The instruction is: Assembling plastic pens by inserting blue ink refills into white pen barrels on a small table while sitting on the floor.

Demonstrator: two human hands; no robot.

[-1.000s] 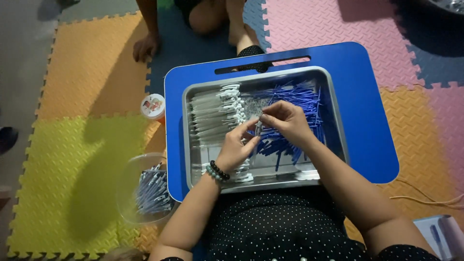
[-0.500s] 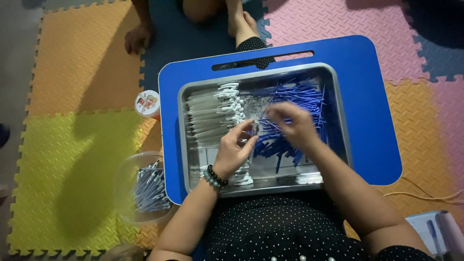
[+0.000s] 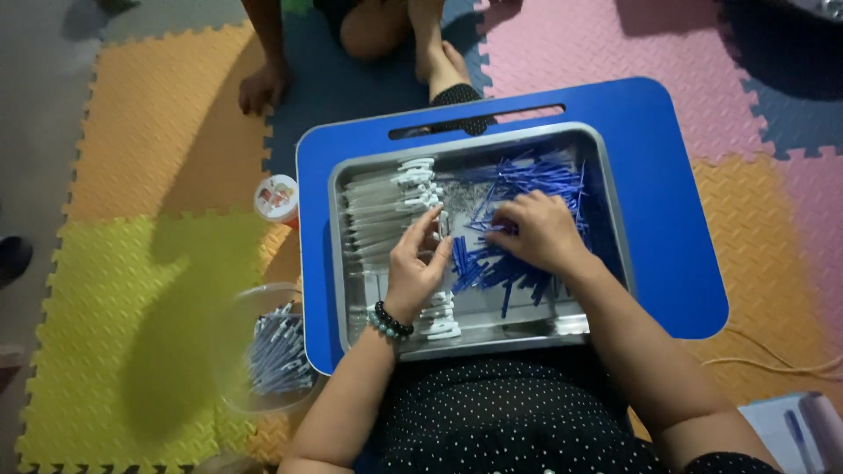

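Note:
A metal tray lies on a blue lap table. Its left half holds a stack of white pen barrels; its right half holds a heap of thin blue refills. My left hand, with a bead bracelet at the wrist, rests over the white barrels with fingers curled around one. My right hand lies palm down on the blue refills, fingertips pinching into the pile. What exactly it grips is hidden under the fingers.
A clear plastic bowl of assembled pens sits on the yellow mat at lower left. A small round lidded cup stands left of the table. Another person's hand and foot rest on the mats beyond the table.
Both hands, held together above the tray's middle earlier, have dropped apart: the left onto the white barrels, the right onto the blue refills. The camera view has shifted slightly.

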